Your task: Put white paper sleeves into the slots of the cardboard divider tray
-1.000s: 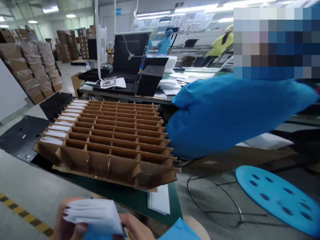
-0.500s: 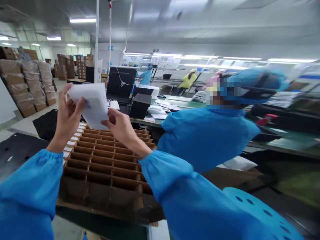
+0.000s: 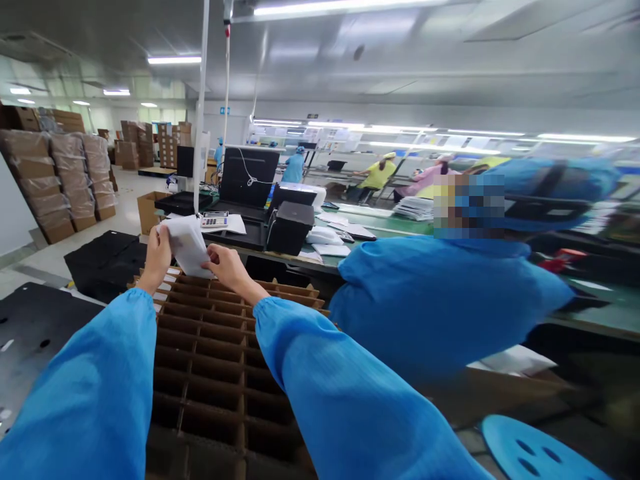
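Observation:
Between my two hands is a flat, whitish, slightly see-through pouch [image 3: 188,248]; what it contains, I cannot make out. My left hand [image 3: 157,257] grips its left edge, and my right hand [image 3: 227,270] pinches its lower right corner. The pouch is tilted just over the far end of a cardboard divider grid [image 3: 215,333] with rows of narrow slots. White pieces [image 3: 163,287] fill slots along the grid's left side, partly hidden by my left sleeve. The near slots look dark inside.
A co-worker in a blue smock [image 3: 435,307] sits close on the right, by a green workbench [image 3: 380,223]. A calculator [image 3: 215,220] and a black box [image 3: 291,228] stand beyond the grid. Black panels [image 3: 105,263] lie left; a blue stool [image 3: 535,447] is lower right.
Both hands have lowered the pouch and moved it farther away, toward the grid's far end. My view has shifted, and the co-worker appears farther right.

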A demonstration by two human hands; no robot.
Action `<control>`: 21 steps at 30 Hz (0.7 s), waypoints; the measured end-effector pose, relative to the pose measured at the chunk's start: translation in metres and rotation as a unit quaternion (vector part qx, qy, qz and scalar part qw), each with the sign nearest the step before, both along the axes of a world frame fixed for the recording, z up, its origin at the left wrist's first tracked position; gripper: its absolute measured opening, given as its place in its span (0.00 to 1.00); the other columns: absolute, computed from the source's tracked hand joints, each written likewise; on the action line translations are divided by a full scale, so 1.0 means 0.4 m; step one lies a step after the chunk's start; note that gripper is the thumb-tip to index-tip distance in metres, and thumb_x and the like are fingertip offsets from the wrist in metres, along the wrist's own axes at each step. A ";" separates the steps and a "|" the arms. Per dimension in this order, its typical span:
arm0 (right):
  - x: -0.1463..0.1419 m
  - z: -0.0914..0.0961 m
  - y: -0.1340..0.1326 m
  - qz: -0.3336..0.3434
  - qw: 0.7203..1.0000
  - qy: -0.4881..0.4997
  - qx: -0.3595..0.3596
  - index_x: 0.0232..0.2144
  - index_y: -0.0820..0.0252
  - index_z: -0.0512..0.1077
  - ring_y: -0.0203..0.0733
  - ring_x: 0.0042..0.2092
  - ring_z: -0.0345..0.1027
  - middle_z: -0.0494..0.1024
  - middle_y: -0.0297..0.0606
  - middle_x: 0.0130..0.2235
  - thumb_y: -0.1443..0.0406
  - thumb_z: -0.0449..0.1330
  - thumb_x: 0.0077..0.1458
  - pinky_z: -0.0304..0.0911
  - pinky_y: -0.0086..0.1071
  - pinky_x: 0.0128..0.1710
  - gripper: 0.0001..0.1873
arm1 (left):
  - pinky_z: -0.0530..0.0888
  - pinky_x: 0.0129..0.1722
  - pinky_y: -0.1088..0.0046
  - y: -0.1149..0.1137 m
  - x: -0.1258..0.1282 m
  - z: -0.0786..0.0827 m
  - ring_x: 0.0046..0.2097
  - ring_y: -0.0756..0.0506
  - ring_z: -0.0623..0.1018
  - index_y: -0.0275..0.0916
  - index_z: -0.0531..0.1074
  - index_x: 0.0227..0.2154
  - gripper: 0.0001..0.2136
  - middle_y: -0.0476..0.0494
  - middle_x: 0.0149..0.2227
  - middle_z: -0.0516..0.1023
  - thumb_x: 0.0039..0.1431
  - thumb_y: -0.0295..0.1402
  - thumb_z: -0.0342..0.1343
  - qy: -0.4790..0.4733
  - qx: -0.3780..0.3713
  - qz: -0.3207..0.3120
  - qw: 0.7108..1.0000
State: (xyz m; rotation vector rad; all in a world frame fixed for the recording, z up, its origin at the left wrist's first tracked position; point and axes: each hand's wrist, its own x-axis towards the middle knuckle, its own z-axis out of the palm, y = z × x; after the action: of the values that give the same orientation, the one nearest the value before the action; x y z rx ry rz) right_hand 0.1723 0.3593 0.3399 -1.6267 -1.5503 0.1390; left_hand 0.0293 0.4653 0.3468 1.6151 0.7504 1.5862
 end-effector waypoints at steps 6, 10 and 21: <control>-0.001 -0.011 0.029 0.014 0.999 0.031 -0.005 0.25 0.57 0.65 0.34 0.27 0.62 0.67 0.25 0.22 0.70 0.65 0.43 0.55 0.27 0.30 0.10 | 0.74 0.40 0.70 0.022 -0.005 0.002 0.37 0.47 0.73 0.38 0.69 0.34 0.24 0.46 0.33 0.72 0.53 0.57 0.51 -0.006 -0.015 0.004 1.000; 0.007 -0.020 0.042 0.021 0.995 0.093 -0.013 0.23 0.57 0.64 0.33 0.24 0.63 0.66 0.24 0.21 0.70 0.65 0.42 0.57 0.27 0.27 0.11 | 0.72 0.31 0.74 0.019 -0.002 0.008 0.31 0.49 0.72 0.38 0.70 0.31 0.22 0.48 0.27 0.70 0.53 0.55 0.51 -0.014 -0.032 0.002 0.999; 0.002 -0.043 0.052 0.047 0.985 0.166 0.019 0.21 0.58 0.63 0.31 0.21 0.63 0.66 0.23 0.20 0.68 0.64 0.42 0.57 0.26 0.25 0.10 | 0.63 0.21 0.79 0.031 -0.006 0.048 0.24 0.52 0.66 0.37 0.69 0.26 0.16 0.51 0.22 0.68 0.44 0.46 0.58 -0.009 -0.032 0.026 0.999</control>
State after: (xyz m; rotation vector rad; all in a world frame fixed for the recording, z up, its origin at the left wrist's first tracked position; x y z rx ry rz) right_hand 0.1732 0.3800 0.3226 -1.4169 -1.3623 0.4079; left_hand 0.0270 0.4777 0.3661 1.5452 0.8310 1.5957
